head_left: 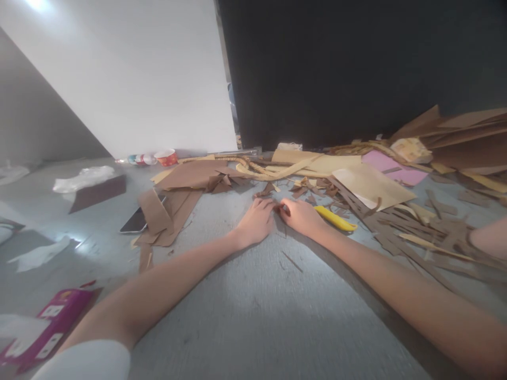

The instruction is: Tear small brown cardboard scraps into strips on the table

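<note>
My left hand [256, 219] and my right hand [300, 216] meet low over the grey table, nearly touching. Between them is a small dark brown strip [277, 209], like paper or thin leather. My right thumb and forefinger pinch it. The fingers of my left hand are bent and close together at its other side, the tips partly hidden. Just beyond my left fingertips lie brown scraps [264, 191]. A yellow curved object [336, 218], smooth like a tool's handle, rests beside my right wrist. Thin brown slivers [292, 261] lie on the tabletop nearer to me.
At left are a phone [134, 220] partly under brown sheets [180, 216], a purple packet [55, 324] and a red cup [166, 157]. Tan sheets [372, 184], a pink sheet [392, 168] and many brown strips [400, 240] cover the right. Another person's arm [491, 237] reaches in there.
</note>
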The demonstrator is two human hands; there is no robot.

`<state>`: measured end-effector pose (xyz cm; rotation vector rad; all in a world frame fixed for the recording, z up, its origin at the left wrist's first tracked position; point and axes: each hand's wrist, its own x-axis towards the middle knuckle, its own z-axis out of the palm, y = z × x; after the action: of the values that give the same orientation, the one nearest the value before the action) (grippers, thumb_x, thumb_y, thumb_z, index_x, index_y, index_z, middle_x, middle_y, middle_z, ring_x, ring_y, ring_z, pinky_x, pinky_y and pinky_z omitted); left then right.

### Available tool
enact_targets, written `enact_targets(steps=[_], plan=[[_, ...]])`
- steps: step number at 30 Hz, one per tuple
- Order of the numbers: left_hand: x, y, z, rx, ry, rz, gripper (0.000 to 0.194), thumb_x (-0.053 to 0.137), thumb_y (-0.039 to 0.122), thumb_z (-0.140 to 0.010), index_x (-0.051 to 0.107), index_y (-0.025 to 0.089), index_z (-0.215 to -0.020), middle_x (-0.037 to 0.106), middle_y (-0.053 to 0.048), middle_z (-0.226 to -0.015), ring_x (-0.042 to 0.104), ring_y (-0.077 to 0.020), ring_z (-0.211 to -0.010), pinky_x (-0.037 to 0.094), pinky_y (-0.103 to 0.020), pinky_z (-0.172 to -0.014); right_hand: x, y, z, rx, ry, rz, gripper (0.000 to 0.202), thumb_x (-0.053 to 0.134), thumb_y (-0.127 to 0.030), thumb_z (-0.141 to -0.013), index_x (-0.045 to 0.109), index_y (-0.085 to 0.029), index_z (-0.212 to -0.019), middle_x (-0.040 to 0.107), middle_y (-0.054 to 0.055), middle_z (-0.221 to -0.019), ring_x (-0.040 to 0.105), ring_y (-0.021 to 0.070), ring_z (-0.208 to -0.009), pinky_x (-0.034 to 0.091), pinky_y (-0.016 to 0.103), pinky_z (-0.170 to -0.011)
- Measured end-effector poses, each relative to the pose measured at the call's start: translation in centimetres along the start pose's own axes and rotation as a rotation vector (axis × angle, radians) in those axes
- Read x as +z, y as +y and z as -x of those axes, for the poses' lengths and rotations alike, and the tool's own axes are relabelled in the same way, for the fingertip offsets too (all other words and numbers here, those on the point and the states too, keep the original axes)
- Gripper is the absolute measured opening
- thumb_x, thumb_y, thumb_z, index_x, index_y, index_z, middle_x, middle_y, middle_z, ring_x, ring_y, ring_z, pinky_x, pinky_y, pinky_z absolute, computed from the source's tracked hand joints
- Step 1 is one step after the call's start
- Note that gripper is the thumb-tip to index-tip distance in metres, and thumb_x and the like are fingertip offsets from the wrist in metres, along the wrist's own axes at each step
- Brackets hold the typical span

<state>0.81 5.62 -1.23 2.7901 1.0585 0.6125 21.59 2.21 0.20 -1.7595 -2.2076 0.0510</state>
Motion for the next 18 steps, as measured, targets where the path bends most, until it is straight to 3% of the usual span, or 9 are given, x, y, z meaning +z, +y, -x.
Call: enact_targets(steps=[18], plan=[[-0.43, 0.4, -0.01, 0.003, -0.019, -0.014, 0.049, 0.047, 0.011, -0.099, 0.064, 0.012, -0.145, 0.064, -0.016, -0.151, 0.051, -0.033, -0.142, 0.042, -0.054, -0.13, 0.11, 0.09, -0.05, -0.017, 0.027, -0.012, 0.022, 0.053, -0.036, -0.112, 0.072, -0.024, -0.113, 0.079, 0.006, -0.087, 0.069, 0.0237, -0.083, 0.034, 0.031, -0.07]])
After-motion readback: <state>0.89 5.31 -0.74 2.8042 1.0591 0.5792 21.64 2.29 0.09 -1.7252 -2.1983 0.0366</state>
